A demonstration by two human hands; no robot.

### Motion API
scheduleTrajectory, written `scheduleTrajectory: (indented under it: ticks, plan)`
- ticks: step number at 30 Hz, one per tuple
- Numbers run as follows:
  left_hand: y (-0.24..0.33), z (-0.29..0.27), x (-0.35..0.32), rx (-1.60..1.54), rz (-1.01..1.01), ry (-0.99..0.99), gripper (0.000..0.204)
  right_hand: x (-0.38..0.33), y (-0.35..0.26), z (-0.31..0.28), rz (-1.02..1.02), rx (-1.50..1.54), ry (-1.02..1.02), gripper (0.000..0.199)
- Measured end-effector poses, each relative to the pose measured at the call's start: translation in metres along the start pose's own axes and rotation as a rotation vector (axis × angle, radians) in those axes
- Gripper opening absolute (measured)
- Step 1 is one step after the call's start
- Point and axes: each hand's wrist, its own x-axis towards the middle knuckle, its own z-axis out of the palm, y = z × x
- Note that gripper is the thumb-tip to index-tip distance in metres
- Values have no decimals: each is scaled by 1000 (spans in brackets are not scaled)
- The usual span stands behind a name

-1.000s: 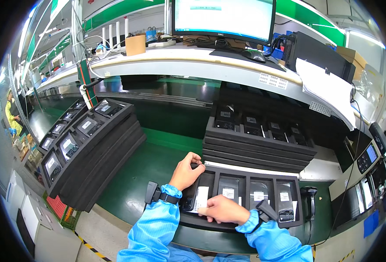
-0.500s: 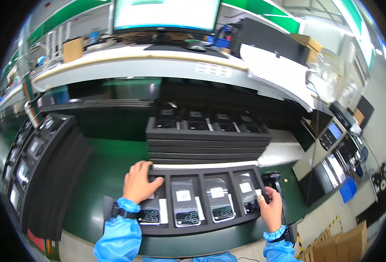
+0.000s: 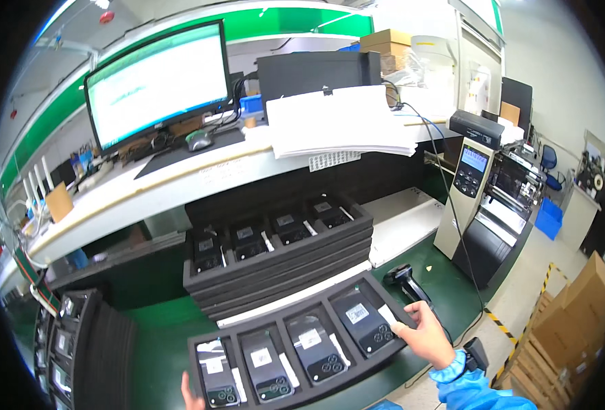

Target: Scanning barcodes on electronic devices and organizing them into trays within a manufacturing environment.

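A black foam tray (image 3: 231,333) lies on the green bench top, holding several dark smartphones (image 3: 328,367) in separate slots. Their camera ends face me, and each has a white label on its back. White strips stand beside the phones. At the tray's right end, my right hand (image 3: 427,336) grips the side wall between thumb and fingers, close to a white strip (image 3: 387,315). Only part of my left hand (image 3: 191,396) shows at the lower edge, one finger stretched along the tray's left end; the other fingers are hidden.
Behind stands a stack of foam trays (image 3: 282,277) topped with phones; more trays (image 3: 104,342) are piled at left. A handheld scanner (image 3: 406,281) lies right of my tray. A label printer (image 3: 490,225) stands far right, below the shelf with a monitor (image 3: 159,82).
The view has turned to the right, so the tray sits lower and tilted in it. My left hand has left the tray's far left corner for its left end. My right hand stays at the right end.
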Motion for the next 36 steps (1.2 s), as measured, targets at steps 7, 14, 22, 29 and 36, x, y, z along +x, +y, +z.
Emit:
scheduleTrajectory:
  ticks: [7,14,22,29,36]
  plan:
    - [29,-20,-24,-113,-40,206,56,10,-13,0,-292,656,-304,41]
    - [61,22,54,-173,364,171,67,85,-46,4,-483,707,-73,27]
    - [60,82,156,-218,421,163,49,175,-77,32,-572,822,174,29]
    - [26,112,220,36,422,327,37,262,-44,64,-633,281,550,32]
    - [10,120,245,142,504,573,33,292,-49,94,-565,547,554,44]
